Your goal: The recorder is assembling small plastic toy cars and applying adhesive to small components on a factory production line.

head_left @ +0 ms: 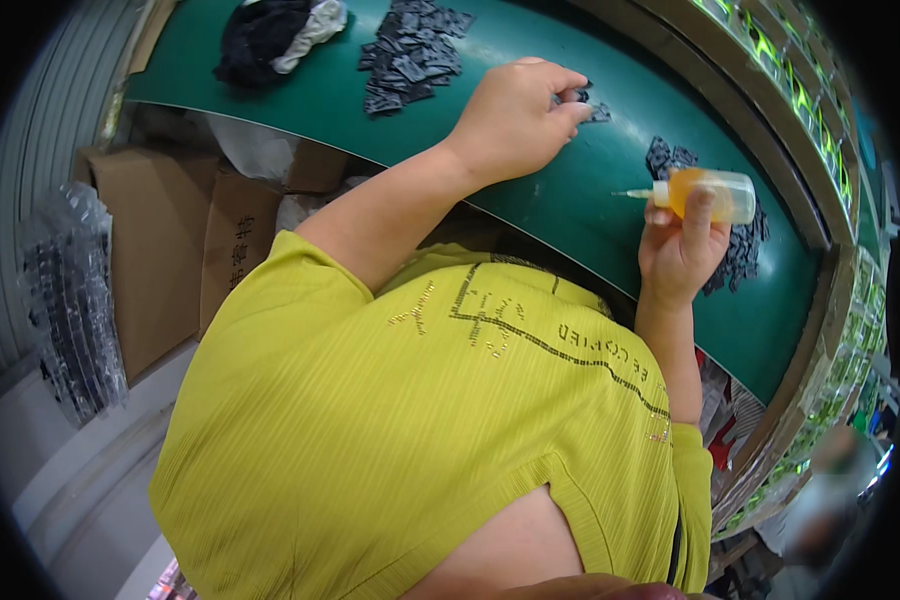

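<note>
My left hand (518, 122) is over the green tabletop (560, 215), thumb and fingertips pinched on a small black part (583, 95). A few dark pieces (599, 114) lie just beside those fingertips. In my right hand (682, 258) is a clear squeeze bottle (715, 195) with amber liquid inside. It is tilted on its side, and its thin needle tip (630, 193) points left, toward my left hand but apart from it. Behind and beside the bottle lies a pile of dark pieces (742, 255), partly hidden by my right hand.
Another heap of dark flat pieces (407, 55) lies at the back, with a black and white cloth (275, 38) to its left. Cardboard boxes (160, 240) and a plastic-wrapped bundle (70, 300) stand left, below the table. Racks with green items (795, 75) line the right edge.
</note>
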{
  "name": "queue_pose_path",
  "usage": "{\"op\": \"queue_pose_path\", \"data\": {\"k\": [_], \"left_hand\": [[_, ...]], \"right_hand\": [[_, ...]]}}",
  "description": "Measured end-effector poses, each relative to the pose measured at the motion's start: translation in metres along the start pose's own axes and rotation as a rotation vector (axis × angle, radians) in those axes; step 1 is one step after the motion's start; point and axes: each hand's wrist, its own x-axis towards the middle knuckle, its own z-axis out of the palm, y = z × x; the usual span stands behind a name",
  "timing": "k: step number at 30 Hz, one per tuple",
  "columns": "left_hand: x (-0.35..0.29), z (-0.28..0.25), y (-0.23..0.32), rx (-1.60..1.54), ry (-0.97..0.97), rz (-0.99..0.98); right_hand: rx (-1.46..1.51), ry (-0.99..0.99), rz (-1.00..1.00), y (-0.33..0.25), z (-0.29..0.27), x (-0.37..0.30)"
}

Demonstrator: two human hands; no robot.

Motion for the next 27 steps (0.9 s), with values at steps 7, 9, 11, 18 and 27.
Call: {"op": "queue_pose_path", "data": {"k": [7, 9, 11, 18, 27], "left_hand": [[0.032, -0.048, -0.023, 0.644, 0.222, -0.035], [0.047, -0.066, -0.033, 0.780, 0.171, -0.254], [0.057, -0.077, -0.034, 0.867, 0.050, -0.319], [0.068, -0.082, -0.032, 0.843, -0.056, -0.401], [0.058, -0.083, -0.005, 0.791, 0.023, -0.358]], "right_hand": [[-0.021, 0.016, 0.005, 0.001, -0.002, -0.001], [-0.022, -0.013, 0.002, 0.000, 0.001, -0.001], [-0.027, -0.037, 0.001, 0.000, 0.002, -0.001], [-0.049, -0.036, -0.013, 0.001, 0.001, -0.001], [-0.027, -0.067, -0.023, -0.002, 0.004, -0.002]]}}
